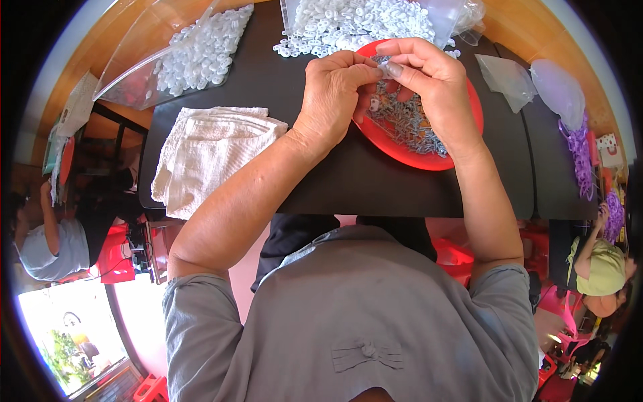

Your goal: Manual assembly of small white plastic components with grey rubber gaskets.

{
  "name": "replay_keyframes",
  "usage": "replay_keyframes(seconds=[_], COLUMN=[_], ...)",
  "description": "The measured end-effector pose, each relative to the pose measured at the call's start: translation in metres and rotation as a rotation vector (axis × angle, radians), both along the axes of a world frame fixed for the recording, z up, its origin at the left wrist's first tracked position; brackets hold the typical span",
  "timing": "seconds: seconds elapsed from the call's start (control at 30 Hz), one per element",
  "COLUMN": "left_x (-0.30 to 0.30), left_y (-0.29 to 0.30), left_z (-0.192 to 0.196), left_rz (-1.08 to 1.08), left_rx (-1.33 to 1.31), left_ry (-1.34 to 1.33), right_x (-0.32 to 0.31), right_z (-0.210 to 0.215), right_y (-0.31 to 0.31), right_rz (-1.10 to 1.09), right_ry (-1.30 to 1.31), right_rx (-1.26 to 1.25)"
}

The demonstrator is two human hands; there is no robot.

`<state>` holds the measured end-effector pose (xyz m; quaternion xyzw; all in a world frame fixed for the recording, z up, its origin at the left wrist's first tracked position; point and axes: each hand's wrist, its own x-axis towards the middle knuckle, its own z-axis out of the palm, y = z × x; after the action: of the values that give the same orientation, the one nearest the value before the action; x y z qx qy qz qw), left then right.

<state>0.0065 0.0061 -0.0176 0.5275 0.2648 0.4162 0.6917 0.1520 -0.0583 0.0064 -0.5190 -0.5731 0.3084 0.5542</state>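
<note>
Over the red plate [474,110], my left hand [335,94] and my right hand [439,87] meet fingertip to fingertip. Both are closed in a pinch on a small whitish plastic piece [384,68], partly covered by the fingers. Below them the plate holds a heap of small thin grey pieces [418,134], perhaps screws or pins; their exact kind is too small to tell. Just beyond the plate, a pile of small white ring-like plastic pieces [362,23] spills from a clear container onto the dark table [315,191].
A folded cream towel [214,151] lies left of my left forearm. Behind it, a clear container [130,77] holds more white pieces [201,57]. Clear plastic bags [509,80] are at the right. People sit at both sides, one in a yellow-green top [599,268].
</note>
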Motion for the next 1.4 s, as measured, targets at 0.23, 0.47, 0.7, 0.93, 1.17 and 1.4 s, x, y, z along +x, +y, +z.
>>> replay_keyframes(seconds=[0.23,0.47,0.7,0.93,1.17,1.4], left_x=[-0.003,0.001,0.002,-0.001,-0.001,-0.001], left_y=[0.002,0.001,-0.001,0.003,0.001,0.0], left_z=[-0.001,0.0,-0.001,0.003,0.005,0.002], left_rz=[-0.02,0.018,0.03,-0.07,-0.065,-0.043], left_rx=[-0.04,0.378,0.385,-0.001,-0.009,0.085], left_ry=[0.013,0.011,0.017,0.005,-0.001,0.06], right_x=[0.011,0.018,0.019,0.018,0.014,0.013], right_z=[0.001,0.006,0.006,0.007,0.008,0.001], right_y=[0.0,0.0,-0.002,-0.002,-0.002,0.001], right_rz=[-0.029,0.02,0.081,0.097,0.073,0.018], right_ry=[0.006,0.135,0.202,0.127,0.092,0.082], right_rx=[0.003,-0.065,-0.142,-0.129,-0.108,-0.08])
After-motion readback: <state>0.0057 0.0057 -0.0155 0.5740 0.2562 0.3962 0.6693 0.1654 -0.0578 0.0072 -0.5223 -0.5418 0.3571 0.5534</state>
